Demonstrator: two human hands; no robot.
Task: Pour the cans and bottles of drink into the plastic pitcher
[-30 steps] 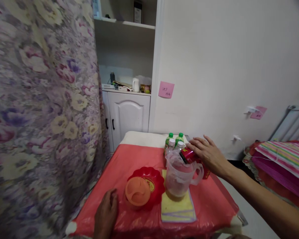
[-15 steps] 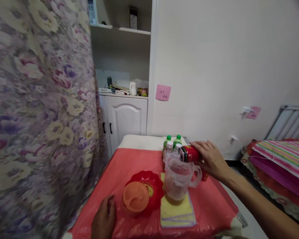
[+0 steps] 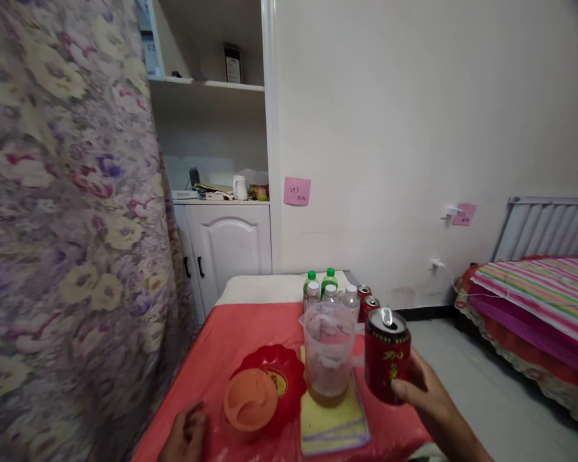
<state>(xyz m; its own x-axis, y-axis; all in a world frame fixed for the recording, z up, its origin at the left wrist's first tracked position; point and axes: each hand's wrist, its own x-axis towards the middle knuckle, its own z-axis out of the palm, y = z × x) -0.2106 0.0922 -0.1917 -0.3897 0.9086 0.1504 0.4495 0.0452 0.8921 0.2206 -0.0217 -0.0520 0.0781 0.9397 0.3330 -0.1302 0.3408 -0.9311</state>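
Note:
My right hand (image 3: 428, 394) is wrapped round a dark red drink can (image 3: 386, 366) and holds it upright, its tab raised and top open. Just left of the can stands a clear plastic pitcher (image 3: 328, 359), its handle partly hidden by the can. A little brownish liquid shows at the pitcher's bottom. Under it lies a folded yellow cloth (image 3: 332, 427). My left hand (image 3: 185, 433) rests on the table edge with fingers curled and nothing visible in them. Closest to it is an orange divided bowl (image 3: 250, 401), which sits over a red scalloped plate (image 3: 293, 366).
Behind the pitcher stand several bottles, among them a green-capped bottle (image 3: 329, 279) and a white-capped bottle (image 3: 351, 298). More red cans (image 3: 363, 293) are beside them. A floral curtain (image 3: 77, 256) hangs left of the red-covered table (image 3: 241, 324); a bed (image 3: 534, 301) is at right.
My right hand has brought the can from a tilt over the pitcher's rim to upright, right of the pitcher and nearer me. The camera view has shifted slightly; my left hand stays by the bowl.

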